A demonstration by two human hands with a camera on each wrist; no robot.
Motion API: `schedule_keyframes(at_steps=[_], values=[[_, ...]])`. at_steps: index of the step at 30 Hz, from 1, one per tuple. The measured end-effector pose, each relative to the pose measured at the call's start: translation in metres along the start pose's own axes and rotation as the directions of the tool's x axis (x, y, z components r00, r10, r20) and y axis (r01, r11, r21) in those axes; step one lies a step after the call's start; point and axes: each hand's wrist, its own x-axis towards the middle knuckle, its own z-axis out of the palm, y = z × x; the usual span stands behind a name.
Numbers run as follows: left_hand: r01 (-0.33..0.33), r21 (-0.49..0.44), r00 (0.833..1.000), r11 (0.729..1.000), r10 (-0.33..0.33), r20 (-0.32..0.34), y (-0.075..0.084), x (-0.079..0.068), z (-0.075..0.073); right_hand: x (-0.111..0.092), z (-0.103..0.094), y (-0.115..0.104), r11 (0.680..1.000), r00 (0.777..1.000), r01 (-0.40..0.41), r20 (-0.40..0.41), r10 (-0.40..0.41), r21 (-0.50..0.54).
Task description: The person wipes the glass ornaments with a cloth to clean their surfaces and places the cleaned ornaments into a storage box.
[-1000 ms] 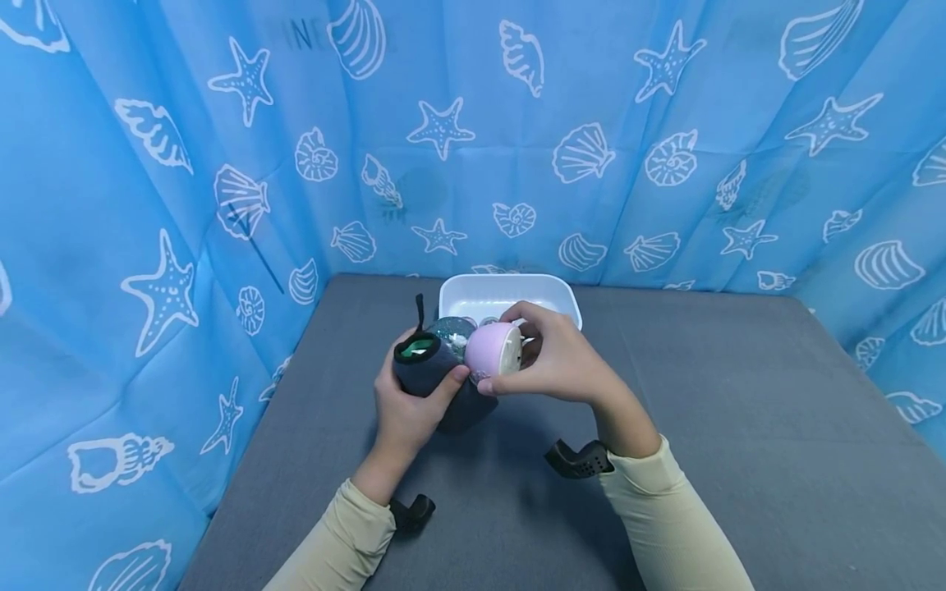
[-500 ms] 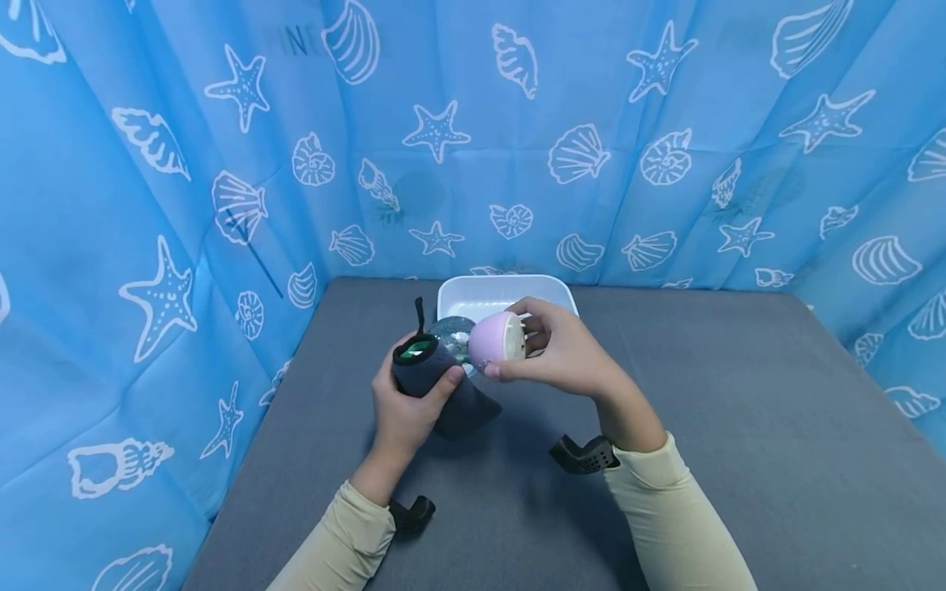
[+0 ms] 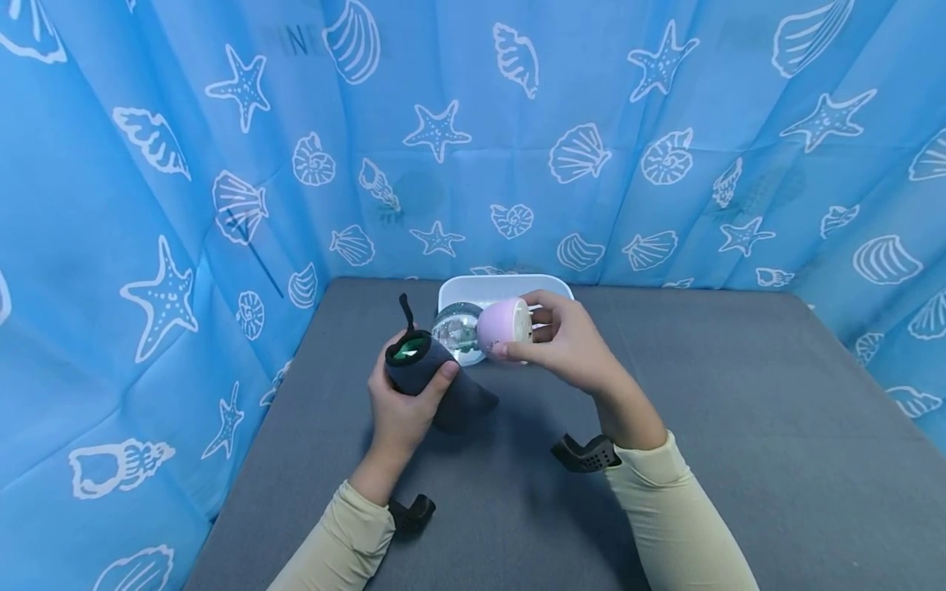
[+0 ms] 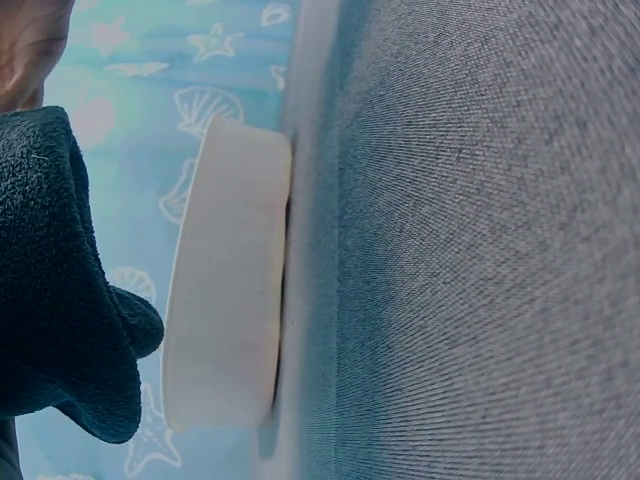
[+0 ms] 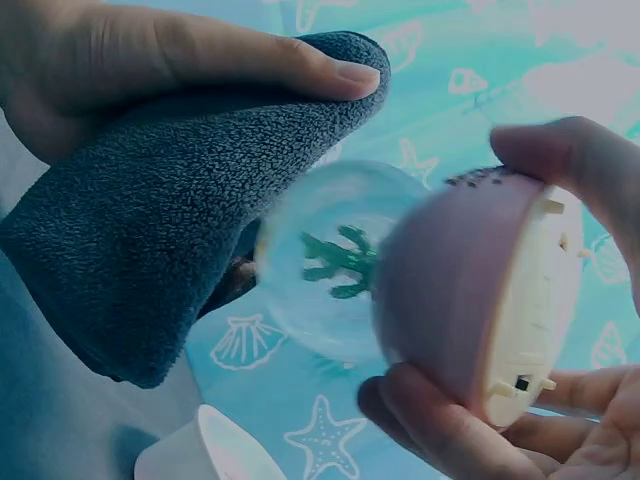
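My right hand (image 3: 572, 341) grips a snow globe by its lilac base (image 3: 502, 322), tilted so the clear ball (image 3: 456, 332) points left. Inside the ball, the right wrist view shows a green cactus-like figure (image 5: 342, 262); the base's cream underside (image 5: 535, 310) faces right. My left hand (image 3: 402, 419) holds a dark grey-blue cloth (image 3: 421, 373), bunched into a tube with a black edge, a loop and something green inside. In the right wrist view the left thumb lies along the cloth. Whether cloth and ball touch is hard to tell.
Behind the hands a white tray (image 3: 506, 287) stands on the grey-covered table (image 3: 739, 394), near its back edge; the globe hides part of it. A blue curtain (image 3: 473, 189) with white shells and starfish hangs behind and at both sides.
The globe has moved slightly up and right, away from the cloth, and more of its clear ball shows. My left hand with the cloth has shifted a little left.
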Motion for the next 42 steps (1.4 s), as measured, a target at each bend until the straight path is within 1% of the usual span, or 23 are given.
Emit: schedule_keyframes(at_steps=[4, 8, 9, 11, 14, 16, 19, 21, 22, 24, 25, 26, 27, 28, 29, 30, 31, 32, 35, 37, 39, 40, 42], values=[[-0.023, -0.011, 1.000, 1.000, 0.023, 0.000, 0.000, 0.001, 0.000, 0.001, 0.002, 0.001, 0.997, 0.996, -0.004, -0.090, 0.012, 0.079], [-0.030, -0.027, 1.000, 0.999, 0.030, 0.008, 0.000, 0.002, 0.000, 0.002, 0.002, 0.001, 0.981, 0.979, 0.012, -0.203, 0.029, 0.196], [-0.032, -0.034, 0.999, 0.999, 0.032, 0.008, 0.000, 0.002, 0.000, 0.002, 0.002, 0.002, 0.971, 0.972, 0.026, -0.232, 0.031, 0.237], [-0.031, -0.047, 0.999, 0.998, 0.031, 0.010, 0.000, 0.003, 0.000, 0.004, 0.002, 0.003, 0.942, 0.955, 0.068, -0.293, 0.034, 0.329], [-0.031, -0.060, 0.999, 0.998, 0.032, 0.013, -0.001, 0.003, 0.001, 0.005, 0.001, 0.005, 0.874, 0.929, 0.160, -0.370, 0.024, 0.458], [-0.031, -0.059, 0.999, 0.998, 0.032, 0.018, -0.001, 0.003, 0.001, 0.006, 0.001, 0.006, 0.824, 0.915, 0.213, -0.402, 0.020, 0.526], [-0.028, -0.053, 0.999, 0.998, 0.029, 0.021, -0.002, 0.002, 0.001, 0.007, 0.002, 0.006, 0.746, 0.901, 0.272, -0.433, 0.024, 0.608], [-0.025, -0.048, 0.999, 0.999, 0.026, 0.023, -0.002, 0.001, 0.000, 0.008, 0.003, 0.007, 0.681, 0.893, 0.308, -0.449, 0.034, 0.664], [-0.021, -0.048, 0.999, 0.999, 0.022, 0.024, -0.002, 0.001, 0.000, 0.009, 0.004, 0.007, 0.641, 0.891, 0.322, -0.451, 0.043, 0.697], [-0.019, -0.052, 0.999, 0.998, 0.020, 0.026, -0.002, 0.001, 0.000, 0.009, 0.004, 0.006, 0.540, 0.888, 0.359, -0.457, 0.055, 0.762], [-0.019, -0.059, 0.999, 0.998, 0.021, 0.030, -0.001, 0.001, 0.000, 0.009, 0.004, 0.005, 0.486, 0.887, 0.378, -0.459, 0.056, 0.788], [-0.019, -0.063, 0.999, 0.998, 0.021, 0.031, -0.001, 0.001, 0.001, 0.009, 0.003, 0.004, 0.426, 0.887, 0.396, -0.459, 0.053, 0.814], [-0.019, -0.068, 0.999, 0.997, 0.022, 0.033, -0.001, 0.002, 0.001, 0.009, 0.002, 0.003, 0.374, 0.888, 0.407, -0.456, 0.049, 0.833], [-0.021, -0.071, 0.999, 0.997, 0.023, 0.034, -0.001, 0.002, 0.001, 0.008, 0.000, 0.001, 0.329, 0.890, 0.418, -0.454, 0.039, 0.847], [-0.022, -0.071, 0.999, 0.997, 0.024, 0.034, 0.000, 0.002, 0.001, 0.007, -0.001, -0.001, 0.297, 0.890, 0.428, -0.455, 0.025, 0.854], [-0.020, -0.070, 0.999, 0.997, 0.022, 0.035, 0.000, 0.002, 0.001, 0.006, -0.003, -0.002, 0.279, 0.892, 0.431, -0.453, 0.014, 0.858], [-0.020, -0.068, 0.999, 0.998, 0.022, 0.036, 0.000, 0.002, 0.002, 0.006, -0.004, -0.003, 0.265, 0.894, 0.431, -0.448, 0.004, 0.862], [-0.018, -0.060, 0.999, 0.998, 0.020, 0.034, 0.000, 0.002, 0.002, 0.005, -0.005, -0.003, 0.267, 0.898, 0.425, -0.441, -0.002, 0.865], [-0.017, -0.059, 0.999, 0.998, 0.019, 0.033, -0.001, 0.001, 0.002, 0.002, -0.006, -0.004, 0.303, 0.913, 0.391, -0.408, -0.008, 0.869], [-0.016, -0.059, 0.999, 0.998, 0.018, 0.030, -0.001, 0.001, 0.002, 0.001, -0.005, -0.004, 0.322, 0.922, 0.364, -0.387, 0.007, 0.874], [-0.016, -0.062, 0.999, 0.998, 0.018, 0.027, -0.001, 0.000, 0.002, 0.001, -0.004, -0.004, 0.329, 0.931, 0.339, -0.365, 0.020, 0.882], [-0.019, -0.063, 0.999, 0.998, 0.021, 0.027, -0.001, 0.000, 0.002, 0.001, -0.004, -0.004, 0.332, 0.932, 0.332, -0.362, 0.031, 0.883], [-0.018, -0.056, 0.999, 0.998, 0.019, 0.026, -0.001, 0.000, 0.002, 0.001, -0.005, -0.005, 0.328, 0.931, 0.321, -0.359, 0.062, 0.888]])
